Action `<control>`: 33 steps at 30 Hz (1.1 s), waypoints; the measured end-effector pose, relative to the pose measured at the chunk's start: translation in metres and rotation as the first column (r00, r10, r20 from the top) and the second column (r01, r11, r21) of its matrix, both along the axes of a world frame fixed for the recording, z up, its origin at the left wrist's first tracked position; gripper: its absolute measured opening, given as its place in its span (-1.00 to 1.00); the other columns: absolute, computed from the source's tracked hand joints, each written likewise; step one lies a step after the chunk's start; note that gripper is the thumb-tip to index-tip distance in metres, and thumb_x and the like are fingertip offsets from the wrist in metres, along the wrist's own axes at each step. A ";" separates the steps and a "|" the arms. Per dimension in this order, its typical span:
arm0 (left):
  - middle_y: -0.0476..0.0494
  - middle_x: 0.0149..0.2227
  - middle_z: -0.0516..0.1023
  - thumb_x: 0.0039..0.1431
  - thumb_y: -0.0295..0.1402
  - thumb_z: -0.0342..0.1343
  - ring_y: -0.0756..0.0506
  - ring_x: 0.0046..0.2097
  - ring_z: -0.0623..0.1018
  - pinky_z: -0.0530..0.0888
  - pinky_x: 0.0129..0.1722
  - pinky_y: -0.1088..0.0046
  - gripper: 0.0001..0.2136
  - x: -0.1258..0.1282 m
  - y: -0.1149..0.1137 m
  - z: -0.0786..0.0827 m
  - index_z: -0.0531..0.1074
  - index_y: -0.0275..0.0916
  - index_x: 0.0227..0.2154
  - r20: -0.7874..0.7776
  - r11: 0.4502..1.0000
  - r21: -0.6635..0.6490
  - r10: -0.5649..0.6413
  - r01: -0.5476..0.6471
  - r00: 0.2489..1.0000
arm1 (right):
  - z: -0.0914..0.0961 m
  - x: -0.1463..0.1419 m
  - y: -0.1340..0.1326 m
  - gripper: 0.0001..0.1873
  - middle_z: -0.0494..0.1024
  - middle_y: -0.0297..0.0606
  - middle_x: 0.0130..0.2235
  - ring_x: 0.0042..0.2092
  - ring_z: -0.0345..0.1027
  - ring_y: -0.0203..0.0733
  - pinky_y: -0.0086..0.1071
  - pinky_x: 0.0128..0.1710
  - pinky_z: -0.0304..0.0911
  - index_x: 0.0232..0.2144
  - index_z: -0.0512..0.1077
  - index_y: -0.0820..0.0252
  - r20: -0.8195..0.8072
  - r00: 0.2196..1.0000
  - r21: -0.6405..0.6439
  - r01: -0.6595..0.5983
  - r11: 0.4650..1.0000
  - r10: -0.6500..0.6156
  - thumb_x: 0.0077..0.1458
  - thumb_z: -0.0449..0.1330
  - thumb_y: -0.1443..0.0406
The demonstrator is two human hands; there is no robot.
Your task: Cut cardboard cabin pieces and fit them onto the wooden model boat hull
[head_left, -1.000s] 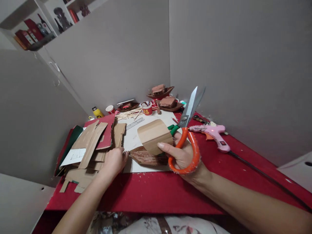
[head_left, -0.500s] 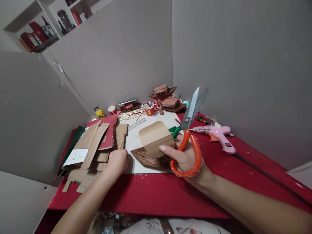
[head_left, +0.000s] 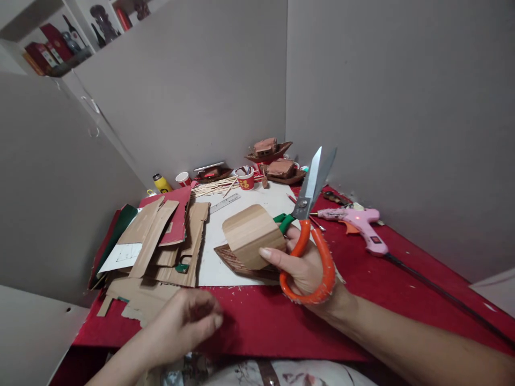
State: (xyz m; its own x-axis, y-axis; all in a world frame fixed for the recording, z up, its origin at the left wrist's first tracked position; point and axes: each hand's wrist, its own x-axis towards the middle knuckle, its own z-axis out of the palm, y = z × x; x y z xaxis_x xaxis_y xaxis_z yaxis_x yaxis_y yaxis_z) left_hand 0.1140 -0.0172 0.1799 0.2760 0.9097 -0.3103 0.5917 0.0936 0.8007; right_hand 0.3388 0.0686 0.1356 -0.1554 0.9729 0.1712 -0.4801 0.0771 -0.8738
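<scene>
Right hand [head_left: 301,260]: grasping; thumb clamped on a curved, wood-toned card [head_left: 253,230], with scissors [head_left: 303,204] in the same hand, blades pointing up, orange handle about the hand. Card location: above a brown hull [head_left: 231,261], which it partly hides. Hull: on a white sheet [head_left: 211,233].

Left hand [head_left: 197,319]: fingers loosely curled, nothing seen in the grip; over the near edge of the red table [head_left: 273,327], near the cardboard [head_left: 155,241].

Surroundings: pink glue gun [head_left: 364,217], right of the scissors; ruler [head_left: 225,203], beyond the card; sticks [head_left: 213,187] and red cup [head_left: 245,182], farther back.
</scene>
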 end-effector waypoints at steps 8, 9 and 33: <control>-0.06 -0.45 0.52 0.00 -0.31 0.32 0.05 -0.47 0.41 0.39 -0.45 0.57 -0.77 0.071 0.062 -0.018 0.58 -0.31 -0.27 0.696 0.961 -0.013 0.208 -0.278 0.687 | 0.000 -0.003 0.001 -0.68 0.66 -0.33 -0.27 -0.27 0.57 -0.05 -0.25 -0.27 0.51 -0.22 0.40 0.01 -0.040 0.998 -0.013 -0.041 0.999 0.040 -0.07 0.35 0.25; -0.05 -0.47 0.52 -0.01 -0.32 0.33 0.06 -0.48 0.40 0.39 -0.46 0.58 -0.78 0.076 0.065 -0.020 0.59 -0.31 -0.29 0.713 0.954 -0.012 0.218 -0.299 0.667 | 0.001 -0.003 0.001 -0.69 0.66 -0.35 -0.31 -0.32 0.57 -0.07 -0.26 -0.30 0.51 -0.21 0.40 0.01 -0.052 0.997 -0.015 -0.066 0.998 0.065 -0.05 0.34 0.25; -0.08 -0.47 0.57 -0.06 -0.27 0.33 0.02 -0.57 0.50 0.40 -0.62 0.59 -0.70 0.062 0.107 0.001 0.48 -0.33 -0.28 0.753 0.925 -0.013 0.258 -0.379 0.605 | -0.013 0.002 0.013 -0.75 0.42 -0.36 -0.38 -0.43 0.35 -0.25 -0.38 -0.42 0.34 -0.30 0.33 0.11 0.125 0.990 0.016 0.067 0.998 -0.069 0.07 0.28 0.13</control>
State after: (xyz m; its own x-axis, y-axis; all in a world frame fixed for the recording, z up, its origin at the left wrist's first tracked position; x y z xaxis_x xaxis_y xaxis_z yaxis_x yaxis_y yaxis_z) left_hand 0.1758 0.0893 0.1814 0.0394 0.9992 -0.0082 -0.2381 0.0173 0.9711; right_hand 0.3408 0.0816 0.1229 -0.1102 0.9800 0.1657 -0.3598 0.1161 -0.9258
